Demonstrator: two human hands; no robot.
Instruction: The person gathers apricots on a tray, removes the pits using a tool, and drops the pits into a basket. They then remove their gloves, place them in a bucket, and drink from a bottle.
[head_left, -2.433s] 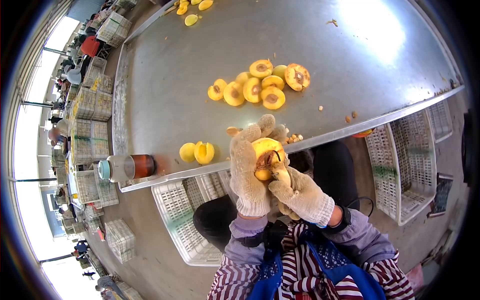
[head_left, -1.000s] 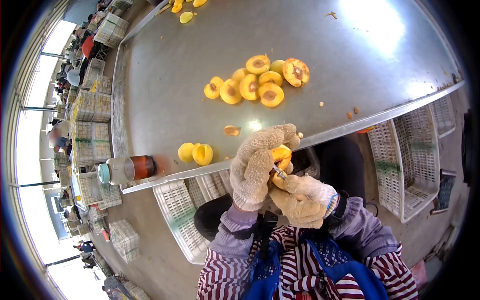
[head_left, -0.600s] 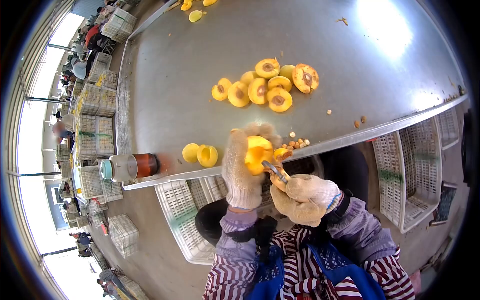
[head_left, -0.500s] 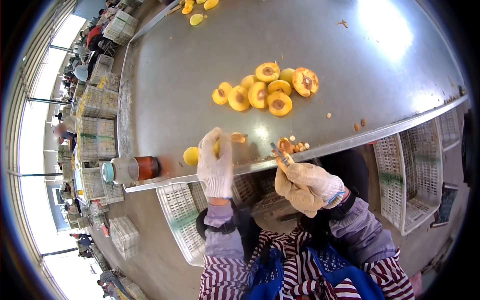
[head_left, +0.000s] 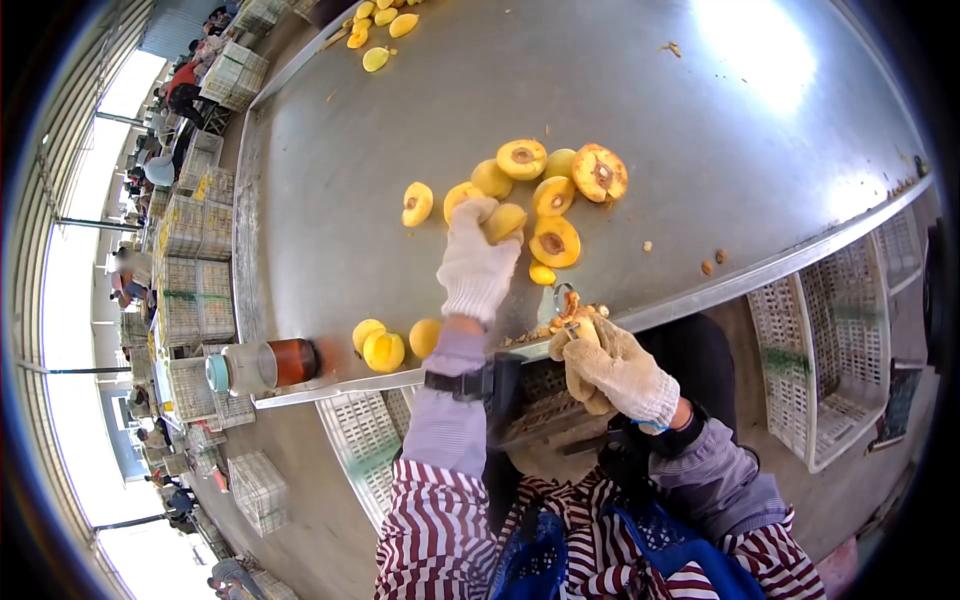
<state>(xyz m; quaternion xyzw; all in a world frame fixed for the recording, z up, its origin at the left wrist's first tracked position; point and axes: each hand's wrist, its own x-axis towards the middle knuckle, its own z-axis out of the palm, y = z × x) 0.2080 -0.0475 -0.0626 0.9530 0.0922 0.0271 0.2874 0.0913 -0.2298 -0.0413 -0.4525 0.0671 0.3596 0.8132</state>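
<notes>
My left hand [head_left: 478, 262], in a whitish knit glove, reaches into a cluster of halved yellow peaches on the metal table. Its fingers are closed around a peach half [head_left: 506, 222] whose rounded skin side shows. Cut faces with brown pits show on several others, such as a peach half [head_left: 554, 243] to the right. My right hand [head_left: 618, 368], gloved too, is closed around a pitting tool with a metal loop [head_left: 565, 298] at the table's near edge. Brown pits and scraps [head_left: 590, 313] lie just beyond it. Peach pieces without visible pits [head_left: 384, 352] sit left of my left wrist.
A jar with a teal lid and reddish-brown contents [head_left: 262, 366] lies at the table's left corner. Plastic crates [head_left: 362, 437] stand below the near edge, with another crate [head_left: 820, 365] at right. More peaches [head_left: 375, 59] lie at the far left. Other people work in the background.
My left hand has moved away from the near edge into the cluster and taken hold of a peach half. More peach pieces now lie near the left edge. My right hand stays close by.
</notes>
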